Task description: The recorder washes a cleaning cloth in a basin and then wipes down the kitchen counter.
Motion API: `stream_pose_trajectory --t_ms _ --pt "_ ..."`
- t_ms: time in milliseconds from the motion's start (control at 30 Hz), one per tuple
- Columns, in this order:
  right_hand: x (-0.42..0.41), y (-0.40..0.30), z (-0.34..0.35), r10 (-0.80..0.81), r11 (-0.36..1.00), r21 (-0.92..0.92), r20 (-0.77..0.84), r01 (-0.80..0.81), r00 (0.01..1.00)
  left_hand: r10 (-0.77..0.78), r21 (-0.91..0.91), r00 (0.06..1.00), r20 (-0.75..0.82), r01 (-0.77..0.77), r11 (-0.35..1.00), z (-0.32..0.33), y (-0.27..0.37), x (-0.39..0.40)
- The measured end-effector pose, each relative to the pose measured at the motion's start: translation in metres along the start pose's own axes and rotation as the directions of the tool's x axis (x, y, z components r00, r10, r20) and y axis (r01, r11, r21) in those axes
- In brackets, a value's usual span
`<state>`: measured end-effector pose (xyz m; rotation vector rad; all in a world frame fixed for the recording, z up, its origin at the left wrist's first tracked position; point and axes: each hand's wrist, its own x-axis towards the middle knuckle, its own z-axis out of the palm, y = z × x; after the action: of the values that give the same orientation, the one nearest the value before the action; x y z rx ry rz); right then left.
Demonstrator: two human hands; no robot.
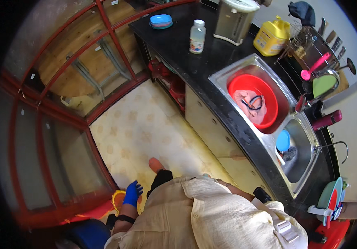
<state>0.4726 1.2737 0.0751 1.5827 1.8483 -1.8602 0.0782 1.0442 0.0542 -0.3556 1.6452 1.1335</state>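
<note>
My left hand, in a blue glove, hangs at my left side beside an orange and yellow round thing; its fingers are spread and nothing shows in them. Of my right arm only the forearm shows, with the hand hidden behind my light shirt near the counter. Inside the large sink basin stands a red plastic basin holding pink cloth with a dark and orange strap on it. The smaller sink basin holds a blue bowl or lid and a dark scouring pad.
On the black counter stand stacked plastic dishes, a white-capped bottle, a hot-water dispenser and a yellow jug. Knives hang by the wall. A red-framed glass partition borders the tiled floor on the left.
</note>
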Motion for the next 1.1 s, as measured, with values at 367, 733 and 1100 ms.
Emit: stream_pose_trajectory --t_ms 367,733,1100 --pt "0.104 -0.125 0.056 -0.337 0.942 0.076 0.24 0.328 0.91 0.14 0.06 0.99 -0.024 -0.138 0.989 -0.097 0.133 0.124" --pt "0.168 -0.218 0.076 0.064 0.865 -0.493 -0.077 -0.094 0.995 0.132 0.071 0.986 0.104 -0.14 0.988 -0.084 0.26 0.189" --pt "0.314 -0.355 0.043 -0.533 0.516 -0.405 0.538 0.755 0.653 -0.229 0.287 0.973 -0.039 0.23 0.93 -0.142 0.37 0.262"
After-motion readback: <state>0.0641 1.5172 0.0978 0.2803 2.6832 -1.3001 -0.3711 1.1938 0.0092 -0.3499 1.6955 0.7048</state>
